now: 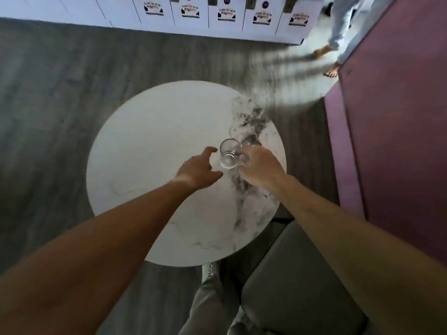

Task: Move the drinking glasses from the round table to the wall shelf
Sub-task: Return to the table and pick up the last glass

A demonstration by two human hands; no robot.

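Observation:
A clear drinking glass (229,154) stands upright right of the middle of the round white marble table (150,151). My left hand (197,171) hovers just left of it, thumb and fingers spread, a small gap from the glass. My right hand (260,165) is on the glass's right side, with its fingers and thumb curled round a second clear glass (243,163). That glass is mostly hidden by the hand and stands against the first one. No wall shelf is in view.
A grey upholstered seat (297,281) stands at the table's near right edge. A purple panel (399,141) runs along the right. White cabinets (193,18) line the far wall. Another person's legs (338,32) are at the top right, on the grey wood floor.

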